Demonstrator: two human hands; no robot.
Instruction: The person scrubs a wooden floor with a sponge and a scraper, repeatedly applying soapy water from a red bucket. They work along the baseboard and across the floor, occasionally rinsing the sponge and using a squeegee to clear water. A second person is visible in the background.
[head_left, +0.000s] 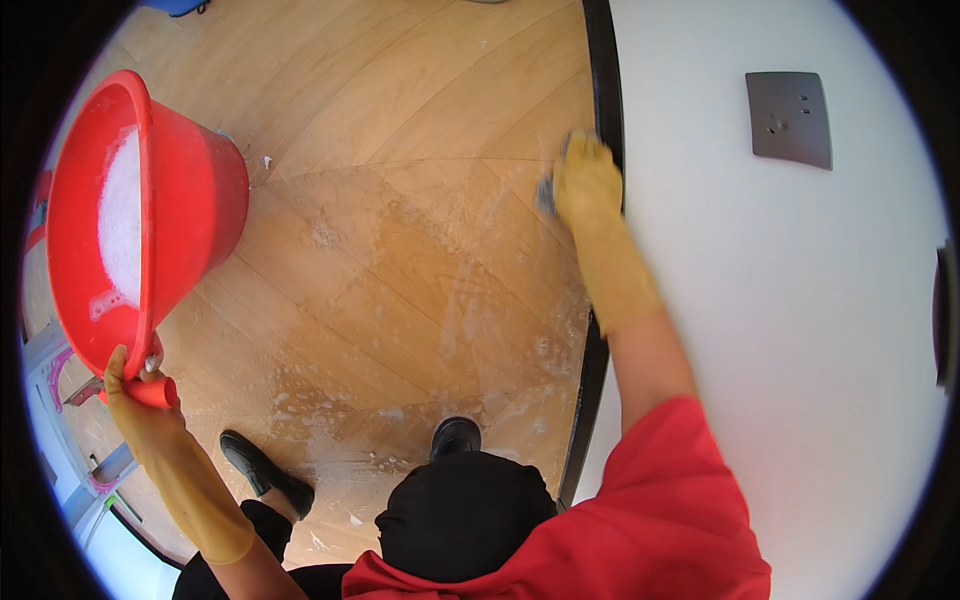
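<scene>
My left hand (142, 405), in a yellow rubber glove, grips the near rim of a red plastic basin (196, 191). White suds (122, 225) lie inside the basin. A short red cylindrical handle (154, 391) is pressed under the same hand; what it belongs to is unclear. Over at the right, my right hand (589, 180), gloved too, is closed on a grey scrubbing pad (546, 195), mostly covered by the fingers and blurred. It presses the pad to the wood-look floor (420, 255) beside the black baseboard (609, 97). Wet streaks and foam spread over the floor.
A white wall (750, 300) with a grey socket plate (789, 120) rises along the right. My black shoes (262, 469) stand on the wet floor. At the left edge is a metal ladder-like frame (112, 465) with pink parts. A blue object (174, 6) shows at the top.
</scene>
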